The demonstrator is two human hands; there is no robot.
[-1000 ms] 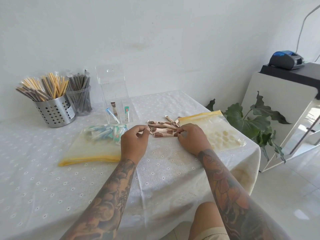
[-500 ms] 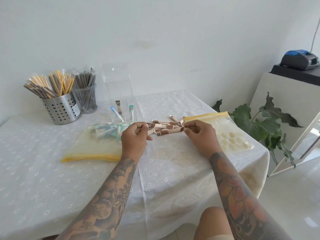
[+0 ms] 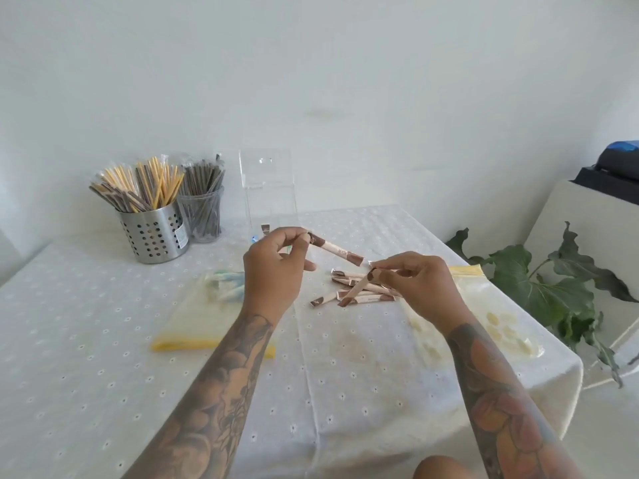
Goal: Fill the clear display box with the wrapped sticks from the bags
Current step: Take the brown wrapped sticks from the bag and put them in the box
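Observation:
My left hand [image 3: 275, 271] is raised above the table and pinches one brown-and-cream wrapped stick [image 3: 337, 251] by its end. My right hand [image 3: 420, 288] pinches another brown stick [image 3: 356, 292] that slants down to a small pile of brown sticks [image 3: 352, 295] lying on the cloth. The clear display box [image 3: 268, 195] stands behind my left hand with a few sticks upright at its bottom. A zip bag with blue-green sticks [image 3: 211, 305] lies to the left. An emptied zip bag [image 3: 484, 305] lies under and right of my right hand.
A perforated steel cup [image 3: 154, 233] full of wrapped straws and a clear cup [image 3: 204, 216] of dark straws stand at the back left. The table's right edge [image 3: 567, 361] drops off beside a green plant [image 3: 553, 292]. A white cabinet stands at the far right.
Both hands were low on the pile one second ago. Now my left hand has lifted a brown stick toward the box, and my right hand has picked up a second one.

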